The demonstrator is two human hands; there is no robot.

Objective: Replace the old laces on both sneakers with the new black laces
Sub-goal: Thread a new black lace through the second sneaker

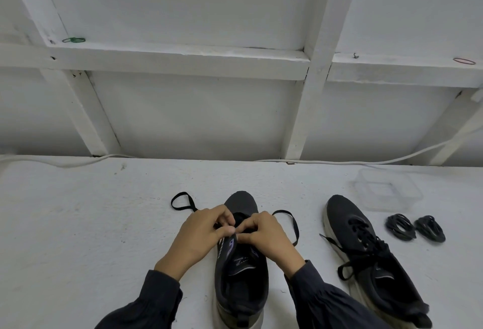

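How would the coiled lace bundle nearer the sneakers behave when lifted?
Probably light: the coiled black lace bundle is thin cord, small beside the black laced sneaker. Likely floppy: that sneaker's laces lie in loose loops. Might uncoil: no tie shows.

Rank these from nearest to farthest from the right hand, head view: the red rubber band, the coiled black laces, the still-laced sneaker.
1. Still-laced sneaker, beside the right hand.
2. Coiled black laces, right of that sneaker.
3. Red rubber band, on the far ledge.
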